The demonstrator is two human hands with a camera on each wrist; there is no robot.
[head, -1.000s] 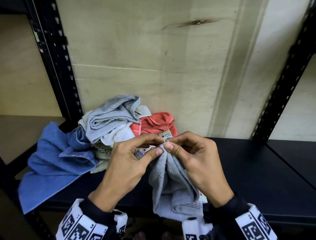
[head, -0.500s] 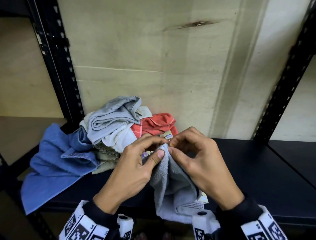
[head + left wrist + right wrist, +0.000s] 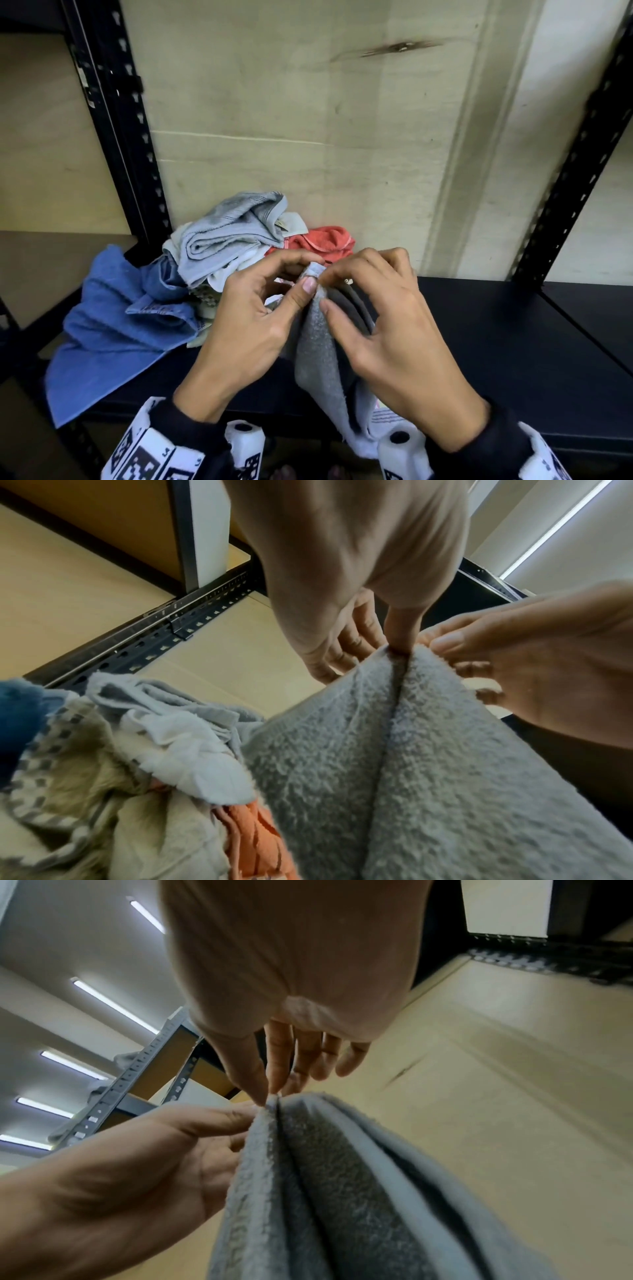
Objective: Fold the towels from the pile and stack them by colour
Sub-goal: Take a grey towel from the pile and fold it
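Your left hand (image 3: pixel 246 329) and right hand (image 3: pixel 387 329) both pinch the top edge of the grey terry towel (image 3: pixel 318 359), thumb against forefinger, the two pinches touching each other at the peak of the cloth. The rest of your fingers are loosely curled and hold nothing else. The towel hangs straight down from the grip in vertical folds, its lower end past the front lip of the black metal shelf (image 3: pixel 496 329) and draped toward your wrists. In the left wrist view your left hand (image 3: pixel 359 561) shows its thumb (image 3: pixel 404 626) pressed into a crease at the towel's (image 3: pixel 394 764) top, with the right hand (image 3: pixel 548 669) just beside it. In the right wrist view your right hand (image 3: pixel 291 974) nips the same edge of the towel (image 3: pixel 342 1191) against your left hand (image 3: pixel 137 1164). The pile of crumpled towels (image 3: pixel 233 240) sits on the shelf behind and left of the grip: a light grey ribbed towel on top, a coral-orange towel (image 3: pixel 322 240) directly behind your fingertips, a blue towel (image 3: pixel 109 318) spilling over the shelf's left front edge. The held towel is just in front of the pile; whether it touches the pile, I can't tell.
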